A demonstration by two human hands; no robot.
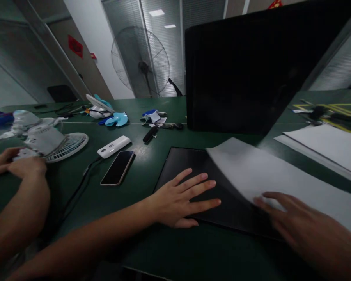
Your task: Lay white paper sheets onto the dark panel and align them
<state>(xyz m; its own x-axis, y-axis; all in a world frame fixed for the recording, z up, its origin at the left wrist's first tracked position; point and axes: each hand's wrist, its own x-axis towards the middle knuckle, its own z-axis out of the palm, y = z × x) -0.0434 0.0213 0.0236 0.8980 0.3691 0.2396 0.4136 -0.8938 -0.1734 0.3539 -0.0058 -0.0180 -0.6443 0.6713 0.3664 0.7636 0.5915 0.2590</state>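
Note:
My left hand lies with fingers spread on a flat black board on the green table. At the right, my right hand pinches the near edge of a large white paper sheet between thumb and fingers. The sheet is slightly blurred and covers the right part of the board, with its far left corner raised a little. The board's right end is hidden beneath the paper and my right hand.
Beyond the board stands a large black panel. A phone and a white power bank with a cable lie left. More white paper is at far right. Another person's hands hold a white fan part at left.

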